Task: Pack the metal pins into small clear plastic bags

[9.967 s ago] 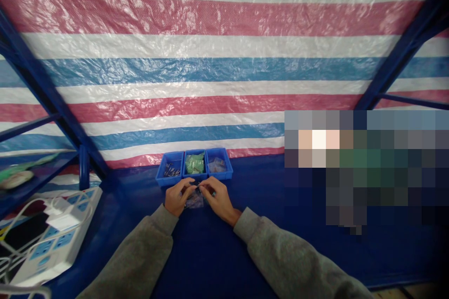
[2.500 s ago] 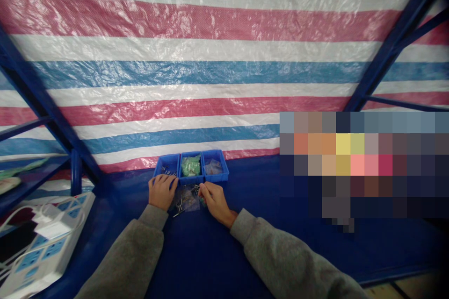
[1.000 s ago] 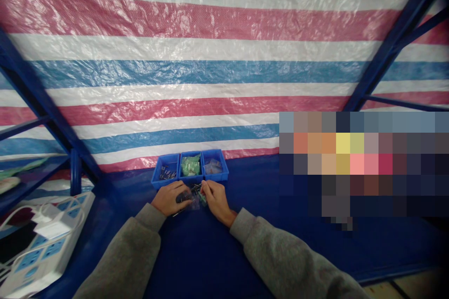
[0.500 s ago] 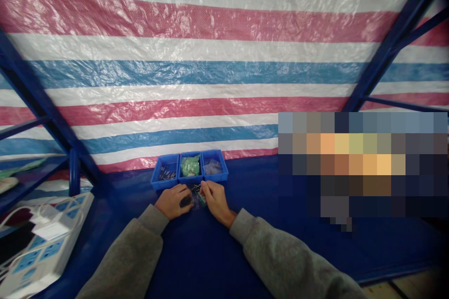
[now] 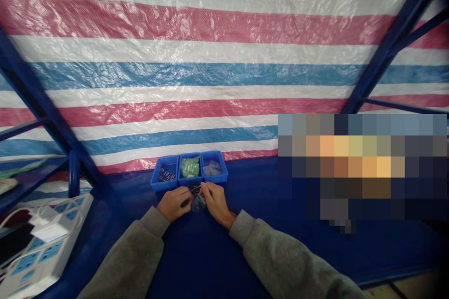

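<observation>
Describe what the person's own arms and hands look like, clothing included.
The left sleeve and right sleeve are long, plain grey and loosely creased, with no print visible. The left cuff and right cuff fit closely at the wrists. No glove, ring or watch shows on the left hand or right hand.

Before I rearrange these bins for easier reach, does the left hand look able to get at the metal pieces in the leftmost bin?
Likely yes: the left hand is just in front of the leftmost bin, whose open top leaves the metal pieces uncovered. Only its front wall seems in the way.
</observation>
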### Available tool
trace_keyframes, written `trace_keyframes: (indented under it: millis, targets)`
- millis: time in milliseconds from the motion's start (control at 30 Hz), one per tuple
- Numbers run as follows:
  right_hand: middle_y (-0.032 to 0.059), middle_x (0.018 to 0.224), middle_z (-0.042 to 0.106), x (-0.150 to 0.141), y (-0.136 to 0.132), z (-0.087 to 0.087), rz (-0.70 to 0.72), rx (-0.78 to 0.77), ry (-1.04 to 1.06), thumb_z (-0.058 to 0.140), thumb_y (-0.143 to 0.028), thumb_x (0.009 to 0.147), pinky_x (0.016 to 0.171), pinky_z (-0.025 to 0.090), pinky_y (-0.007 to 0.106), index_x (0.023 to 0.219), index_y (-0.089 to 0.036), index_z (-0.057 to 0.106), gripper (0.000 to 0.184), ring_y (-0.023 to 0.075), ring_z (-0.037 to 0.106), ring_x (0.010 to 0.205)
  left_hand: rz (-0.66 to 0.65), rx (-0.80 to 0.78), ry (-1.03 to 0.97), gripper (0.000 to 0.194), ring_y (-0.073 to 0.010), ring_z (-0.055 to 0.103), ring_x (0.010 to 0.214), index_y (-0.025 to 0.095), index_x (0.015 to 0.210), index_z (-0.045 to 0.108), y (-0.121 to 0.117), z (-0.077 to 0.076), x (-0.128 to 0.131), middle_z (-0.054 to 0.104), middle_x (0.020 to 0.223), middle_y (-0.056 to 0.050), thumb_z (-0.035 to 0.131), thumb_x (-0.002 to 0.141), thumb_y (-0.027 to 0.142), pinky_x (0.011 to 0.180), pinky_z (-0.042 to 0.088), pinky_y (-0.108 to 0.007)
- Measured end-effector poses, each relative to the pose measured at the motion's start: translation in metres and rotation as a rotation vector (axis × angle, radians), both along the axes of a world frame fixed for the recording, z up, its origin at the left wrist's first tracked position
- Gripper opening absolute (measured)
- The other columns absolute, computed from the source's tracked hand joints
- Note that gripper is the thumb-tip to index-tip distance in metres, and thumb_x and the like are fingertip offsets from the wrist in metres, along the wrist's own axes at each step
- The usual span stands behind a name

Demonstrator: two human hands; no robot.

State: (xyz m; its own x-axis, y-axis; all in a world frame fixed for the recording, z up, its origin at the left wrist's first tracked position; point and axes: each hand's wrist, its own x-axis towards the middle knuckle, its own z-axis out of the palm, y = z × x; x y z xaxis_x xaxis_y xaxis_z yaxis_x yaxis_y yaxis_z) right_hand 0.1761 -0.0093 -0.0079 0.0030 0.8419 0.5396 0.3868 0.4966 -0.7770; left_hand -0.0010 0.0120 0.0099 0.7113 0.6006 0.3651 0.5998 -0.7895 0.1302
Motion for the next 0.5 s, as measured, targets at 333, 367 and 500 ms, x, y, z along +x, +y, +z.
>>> trace_keyframes:
  millis: [333, 367, 500]
  targets:
    - [0.0023, 0.074, 0.057, 0.0019, -0.0014, 0.0026, -0.044, 0.018, 0.065, 0.037, -0.031, 0.091, 0.064, 0.039, 0.023, 0.08, -0.017, 0.06, 0.029, 0.0133, 0.052, 0.068, 0.08, 0.025, -0.282, 0.019, -0.0106, 0.053, 0.061, 0.017, 0.08, 0.058, -0.0066, 0.0044, 0.0044, 0.06, 0.074, -0.003, 0.042, 0.086, 0.025, 0.063, 0.044, -0.022]
    - [0.0033, 0.08, 0.058, 0.0021, -0.0017, 0.0035, -0.039, 0.02, 0.093, 0.04, -0.03, 0.09, 0.065, 0.04, 0.024, 0.089, -0.017, 0.06, 0.025, 0.0138, 0.053, 0.072, 0.098, 0.023, -0.311, 0.019, -0.0109, 0.054, 0.062, 0.017, 0.083, 0.058, -0.0071, 0.0043, 0.0043, 0.061, 0.074, -0.003, 0.042, 0.086, 0.026, 0.063, 0.044, -0.022]
    - [0.0057, 0.094, 0.058, 0.0017, -0.002, 0.0045, 0.075, 0.015, 0.13, 0.052, -0.03, 0.084, 0.065, 0.044, 0.024, 0.107, -0.019, 0.056, 0.026, 0.0153, 0.055, 0.079, 0.169, -0.034, -0.415, 0.018, -0.0123, 0.059, 0.066, 0.018, 0.092, 0.056, -0.0099, 0.0028, 0.0054, 0.064, 0.082, -0.004, 0.041, 0.088, 0.028, 0.065, 0.046, -0.022]
